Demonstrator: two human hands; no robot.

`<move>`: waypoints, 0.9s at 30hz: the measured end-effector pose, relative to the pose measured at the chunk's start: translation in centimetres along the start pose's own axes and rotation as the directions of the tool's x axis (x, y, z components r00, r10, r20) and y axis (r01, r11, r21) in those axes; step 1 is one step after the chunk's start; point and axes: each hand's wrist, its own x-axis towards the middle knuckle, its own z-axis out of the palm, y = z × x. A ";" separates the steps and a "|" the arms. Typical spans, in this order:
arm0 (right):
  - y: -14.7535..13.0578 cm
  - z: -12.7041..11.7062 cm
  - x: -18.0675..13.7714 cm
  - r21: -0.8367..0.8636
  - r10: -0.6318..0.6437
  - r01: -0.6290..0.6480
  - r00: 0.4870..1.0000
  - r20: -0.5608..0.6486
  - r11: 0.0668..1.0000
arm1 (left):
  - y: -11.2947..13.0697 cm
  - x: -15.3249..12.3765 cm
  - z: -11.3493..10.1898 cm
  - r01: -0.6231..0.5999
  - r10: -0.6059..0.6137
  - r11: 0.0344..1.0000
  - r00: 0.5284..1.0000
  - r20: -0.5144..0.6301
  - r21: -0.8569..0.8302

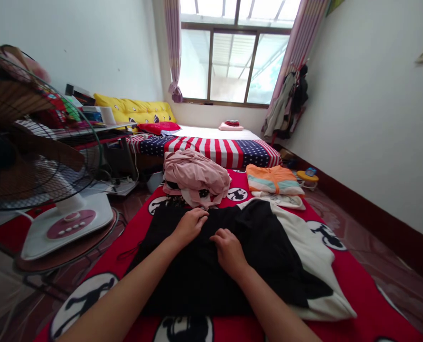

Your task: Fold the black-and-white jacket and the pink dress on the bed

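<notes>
A black-and-white garment [197,285] lies spread flat before me, black over most of its width, with white cloth at the right and a thin dark cord at the left. My left hand [191,227] is closed at the garment's far edge, its fingertips pinching the black cloth. Closer to me and a little to the right, my right hand [230,251] has curled fingers and thumb pressed together on the same cloth. Just beyond my left hand rests a bunched heap of pink clothing [195,173]. Folded orange, white and blue clothing [275,180] sits at the far right, on top of a folded white piece [286,201].
Everything lies on a red cover [368,304] with round black-and-white figures. A standing fan [69,223] is on a round stool at the left. Behind are a bed [211,149] with striped, starred bedding and a small yellow stool [307,176]. Clothes [286,104] hang near the window.
</notes>
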 end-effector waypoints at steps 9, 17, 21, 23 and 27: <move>-1.1 -0.5 -2.9 0.053 0.005 -0.005 1.000 0.007 0.999 | -2.4 -1.6 4.5 -0.047 -0.008 0.959 0.981 0.192 0.279; 1.2 -5.0 -8.4 -0.243 0.166 -0.173 0.985 -0.050 0.954 | -2.3 -1.8 4.7 -0.104 0.022 0.914 0.978 0.208 0.391; 3.0 -4.7 -11.6 -0.400 0.219 -0.209 0.976 -0.021 0.892 | -2.1 -2.0 4.6 -0.104 0.023 0.912 0.978 0.205 0.396; 3.1 -4.1 -13.2 -0.438 0.199 -0.191 0.980 -0.030 0.879 | -2.1 -2.3 4.4 -0.119 0.031 0.907 0.976 0.216 0.404; 2.9 -3.3 -16.3 -0.464 0.163 -0.171 0.985 -0.058 0.869 | -2.5 -3.9 3.3 -0.173 0.055 0.898 0.956 0.287 0.405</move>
